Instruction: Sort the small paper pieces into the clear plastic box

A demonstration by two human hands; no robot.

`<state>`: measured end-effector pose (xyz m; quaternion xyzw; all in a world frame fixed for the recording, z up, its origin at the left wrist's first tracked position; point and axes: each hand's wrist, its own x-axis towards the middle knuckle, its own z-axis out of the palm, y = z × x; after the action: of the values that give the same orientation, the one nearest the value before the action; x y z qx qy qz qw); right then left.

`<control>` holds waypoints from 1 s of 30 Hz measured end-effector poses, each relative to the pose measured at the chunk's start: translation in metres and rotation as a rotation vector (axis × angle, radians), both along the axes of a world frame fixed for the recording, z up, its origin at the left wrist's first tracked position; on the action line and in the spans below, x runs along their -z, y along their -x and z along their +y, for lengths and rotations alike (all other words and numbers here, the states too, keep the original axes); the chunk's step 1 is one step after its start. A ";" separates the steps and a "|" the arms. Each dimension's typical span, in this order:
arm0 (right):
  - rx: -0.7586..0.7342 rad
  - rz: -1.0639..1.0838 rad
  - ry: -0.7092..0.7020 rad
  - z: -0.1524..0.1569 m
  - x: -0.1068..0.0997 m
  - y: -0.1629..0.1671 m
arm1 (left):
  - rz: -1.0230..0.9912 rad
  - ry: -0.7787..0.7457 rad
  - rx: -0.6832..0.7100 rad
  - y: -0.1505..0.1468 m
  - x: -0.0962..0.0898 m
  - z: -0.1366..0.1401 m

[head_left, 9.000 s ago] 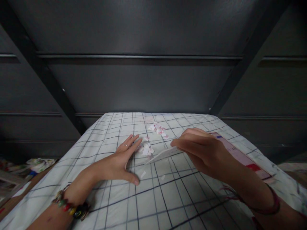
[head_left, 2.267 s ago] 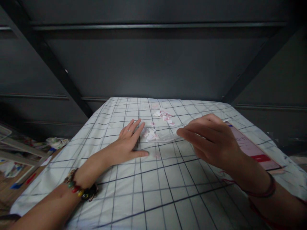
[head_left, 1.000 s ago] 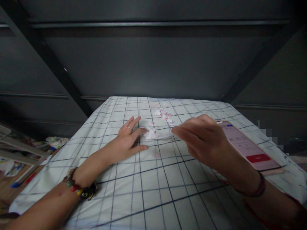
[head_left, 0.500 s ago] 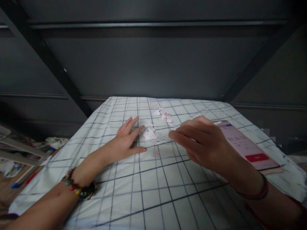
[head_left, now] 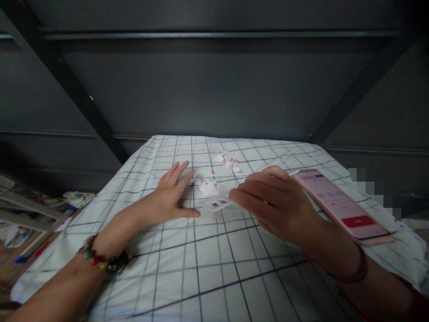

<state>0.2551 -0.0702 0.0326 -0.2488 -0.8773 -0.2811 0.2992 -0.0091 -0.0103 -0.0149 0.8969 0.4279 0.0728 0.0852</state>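
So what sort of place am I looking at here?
Probably a bedroom, on a bunk-style bed: a checked sheet covers a mattress, dark metal frame bars cross a dark wall behind, and a phone lies beside small paper scraps.

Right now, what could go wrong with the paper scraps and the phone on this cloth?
1. The right hand holds a card low beside the scraps; a quick sweep could scatter them past the left hand.
2. A second pile lies farther back and may be missed.
3. The phone lies near the right edge of the cloth; the right forearm could nudge it off.
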 end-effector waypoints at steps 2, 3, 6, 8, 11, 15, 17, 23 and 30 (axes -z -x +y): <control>0.001 0.000 0.027 -0.002 -0.002 -0.001 | 0.012 0.026 -0.006 0.001 -0.001 0.001; 0.009 0.006 0.018 -0.002 -0.003 -0.001 | 0.014 0.037 -0.004 0.001 -0.002 0.001; 0.025 0.027 -0.051 0.001 0.002 0.005 | 0.027 0.081 0.010 0.003 -0.004 0.001; 0.009 0.011 -0.057 0.004 0.007 0.009 | 0.038 0.115 0.019 0.005 -0.004 0.001; -0.037 0.000 0.032 0.003 0.006 0.008 | 0.042 0.162 0.036 0.008 -0.005 0.001; -0.092 0.031 0.148 -0.002 -0.006 -0.003 | 0.072 0.219 0.049 0.007 -0.008 0.000; -0.097 0.073 0.133 -0.003 -0.009 -0.006 | 0.094 0.238 0.035 0.004 -0.010 -0.001; -0.046 0.019 0.150 -0.002 -0.006 -0.005 | 0.131 0.237 0.036 0.003 -0.011 -0.003; -0.006 0.089 0.187 -0.004 -0.017 -0.026 | 0.097 0.243 0.107 0.002 -0.012 -0.006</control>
<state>0.2813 -0.0743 0.0493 -0.2852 -0.8863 -0.1855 0.3141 -0.0115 -0.0165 -0.0024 0.9040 0.3887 -0.0278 0.1761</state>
